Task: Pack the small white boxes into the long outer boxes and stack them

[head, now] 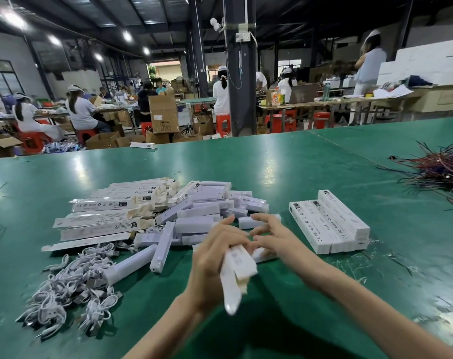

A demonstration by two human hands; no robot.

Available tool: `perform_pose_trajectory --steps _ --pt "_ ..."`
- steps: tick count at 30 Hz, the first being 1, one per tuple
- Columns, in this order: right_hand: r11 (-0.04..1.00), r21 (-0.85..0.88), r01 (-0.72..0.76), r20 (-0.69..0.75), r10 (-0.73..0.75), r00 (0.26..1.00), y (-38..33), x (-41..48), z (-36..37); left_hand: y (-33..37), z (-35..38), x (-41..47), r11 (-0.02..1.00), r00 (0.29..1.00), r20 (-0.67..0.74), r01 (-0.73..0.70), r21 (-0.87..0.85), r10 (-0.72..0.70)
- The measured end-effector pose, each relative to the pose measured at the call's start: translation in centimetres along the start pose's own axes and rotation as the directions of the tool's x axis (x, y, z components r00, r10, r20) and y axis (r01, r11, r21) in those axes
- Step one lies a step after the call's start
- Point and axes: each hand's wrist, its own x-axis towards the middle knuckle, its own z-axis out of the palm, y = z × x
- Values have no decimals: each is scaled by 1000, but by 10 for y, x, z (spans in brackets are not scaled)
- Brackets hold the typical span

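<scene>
Left hand point(215, 257) grips long outer box point(235, 275) lengthwise toward the person; right hand point(274, 237) grip unclear

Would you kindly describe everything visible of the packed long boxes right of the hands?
The packed long boxes are white cardboard, printed with CE, FC and RoHS marks and black labels. They lie flat side by side, ends closed, one stacked on top at the right. They rest on the green table, right of the right hand, untouched by it.

Bench point(298, 174) was glossy green. Small boxes point(198, 224) were plain white, lilac-tinged. Long outer boxes point(329, 224) were white with black print. Cables point(65, 288) white. Wires point(437, 169) red and black. Stools point(223, 123) red.
</scene>
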Motion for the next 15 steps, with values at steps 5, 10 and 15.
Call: perform_pose_trajectory --steps 5,10,15 --pt "485 -856 180 112 -167 980 28 3 -4 -6 -21 16 953 934 -188 299 -56 -304" --pt "117 -981 156 131 -194 972 35 7 -1 -7 -27 15 936 913 -209 336 -105 -351" --pt "678 -643 356 -62 -510 858 -1 -4 -5 -5 -27 12 943 931 -148 324 -78 -333"
